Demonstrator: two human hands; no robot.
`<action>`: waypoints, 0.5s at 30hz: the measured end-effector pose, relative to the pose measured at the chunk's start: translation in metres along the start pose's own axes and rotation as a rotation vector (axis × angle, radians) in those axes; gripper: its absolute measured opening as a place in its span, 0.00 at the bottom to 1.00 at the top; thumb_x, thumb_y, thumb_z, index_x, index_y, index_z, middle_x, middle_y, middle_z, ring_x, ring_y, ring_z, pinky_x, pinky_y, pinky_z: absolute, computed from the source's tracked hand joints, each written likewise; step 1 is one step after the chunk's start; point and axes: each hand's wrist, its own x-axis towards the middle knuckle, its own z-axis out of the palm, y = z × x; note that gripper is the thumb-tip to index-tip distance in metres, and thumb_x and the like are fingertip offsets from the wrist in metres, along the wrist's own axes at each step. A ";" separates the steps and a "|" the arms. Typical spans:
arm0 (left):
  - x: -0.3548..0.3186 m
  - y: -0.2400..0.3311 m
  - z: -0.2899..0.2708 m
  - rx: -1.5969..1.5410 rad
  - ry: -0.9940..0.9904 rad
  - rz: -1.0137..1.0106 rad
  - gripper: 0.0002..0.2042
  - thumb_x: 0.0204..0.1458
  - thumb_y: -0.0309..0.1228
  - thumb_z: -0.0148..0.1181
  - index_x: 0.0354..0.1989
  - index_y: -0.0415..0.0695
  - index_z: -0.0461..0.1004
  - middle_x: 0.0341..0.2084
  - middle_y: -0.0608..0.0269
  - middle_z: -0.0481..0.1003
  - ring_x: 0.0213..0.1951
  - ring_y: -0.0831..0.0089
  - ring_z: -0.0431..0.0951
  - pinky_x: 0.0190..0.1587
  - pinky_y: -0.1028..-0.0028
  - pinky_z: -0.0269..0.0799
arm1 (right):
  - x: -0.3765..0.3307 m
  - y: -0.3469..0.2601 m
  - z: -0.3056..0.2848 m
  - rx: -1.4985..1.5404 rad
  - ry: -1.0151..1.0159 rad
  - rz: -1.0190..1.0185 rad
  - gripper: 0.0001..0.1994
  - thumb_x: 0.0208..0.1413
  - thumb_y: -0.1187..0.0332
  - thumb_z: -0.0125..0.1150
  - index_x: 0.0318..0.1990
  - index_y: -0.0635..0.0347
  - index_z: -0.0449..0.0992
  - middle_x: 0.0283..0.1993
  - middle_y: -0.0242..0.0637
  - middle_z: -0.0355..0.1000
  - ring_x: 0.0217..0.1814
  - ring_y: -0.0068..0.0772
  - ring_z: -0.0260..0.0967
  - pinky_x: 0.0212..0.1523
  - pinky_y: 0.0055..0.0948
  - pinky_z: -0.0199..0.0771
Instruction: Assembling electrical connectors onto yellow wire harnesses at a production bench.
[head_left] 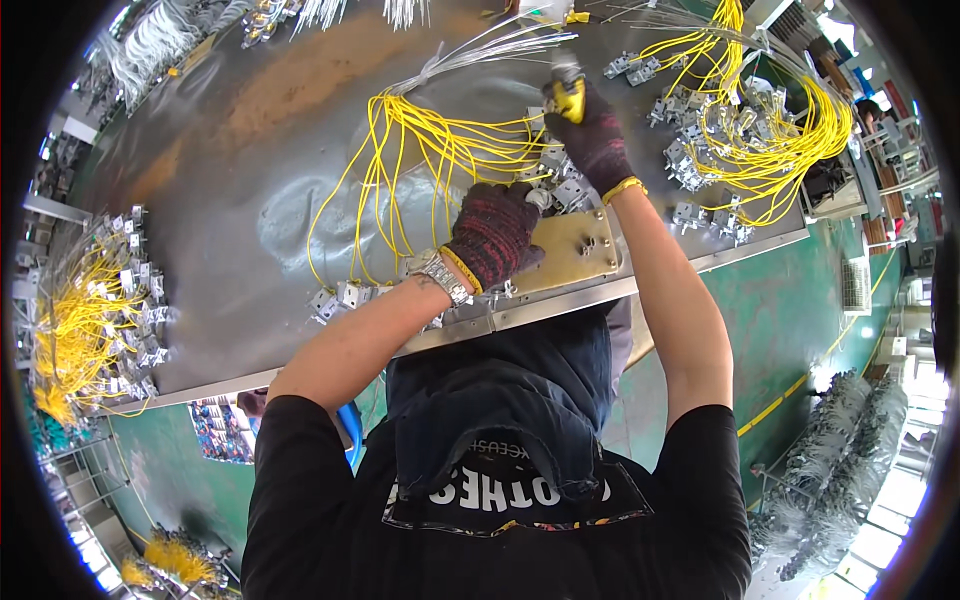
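My left hand [492, 235], in a dark red-and-black knit glove, is closed at the near edge of the metal table, its fingertips at a small shiny metal part [540, 199]. Just to the right and farther off, my gloved right hand [592, 135] grips a yellow-and-black hand tool [568, 100], whose grey end is blurred. Metal brackets [571, 192] lie between the two hands. Under my left hand sits a brass-coloured plate [560, 262] with bolts standing on it. Yellow cables [430, 125] fan out beside my left hand, some ending in metal brackets.
More yellow cables with brackets lie at the table's right [815, 125] and in a heap at its left end [85, 320]. The metal tabletop [230, 220] ends in a raised near edge. Bundles of pale wires [155, 45] are at the far left. Green floor [770, 290] shows beyond.
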 end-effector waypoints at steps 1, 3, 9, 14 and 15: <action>0.000 -0.001 0.002 -0.003 -0.015 -0.003 0.34 0.40 0.50 0.73 0.55 0.43 0.73 0.49 0.52 0.75 0.47 0.54 0.77 0.50 0.56 0.69 | 0.001 0.000 -0.004 -0.002 0.000 -0.001 0.21 0.48 0.75 0.67 0.52 0.61 0.76 0.53 0.41 0.77 0.54 0.37 0.75 0.54 0.34 0.75; 0.001 -0.002 0.005 -0.006 -0.028 -0.001 0.35 0.40 0.50 0.73 0.56 0.43 0.72 0.49 0.52 0.75 0.48 0.54 0.77 0.51 0.56 0.68 | 0.003 -0.004 -0.015 0.388 -0.044 0.281 0.22 0.55 0.74 0.65 0.58 0.62 0.73 0.51 0.34 0.78 0.49 0.26 0.75 0.50 0.28 0.76; 0.002 -0.003 0.010 -0.031 0.076 -0.028 0.39 0.40 0.51 0.73 0.60 0.42 0.69 0.51 0.50 0.74 0.48 0.54 0.77 0.51 0.57 0.68 | 0.011 0.011 -0.010 -0.750 -0.036 -0.396 0.20 0.56 0.70 0.66 0.57 0.61 0.74 0.45 0.37 0.79 0.40 0.27 0.75 0.42 0.32 0.78; 0.029 0.002 -0.003 -0.037 0.092 -0.082 0.36 0.44 0.57 0.68 0.54 0.40 0.73 0.48 0.49 0.76 0.45 0.53 0.79 0.46 0.57 0.73 | 0.013 0.033 -0.019 -0.353 -0.207 0.068 0.18 0.55 0.70 0.67 0.53 0.59 0.76 0.42 0.36 0.78 0.41 0.29 0.75 0.43 0.32 0.77; 0.035 -0.002 -0.001 -0.035 0.094 -0.086 0.36 0.44 0.57 0.68 0.54 0.40 0.73 0.48 0.49 0.76 0.45 0.53 0.79 0.46 0.57 0.73 | 0.013 0.030 -0.015 -0.371 -0.201 0.026 0.18 0.53 0.69 0.67 0.52 0.60 0.76 0.42 0.41 0.79 0.41 0.35 0.77 0.43 0.35 0.77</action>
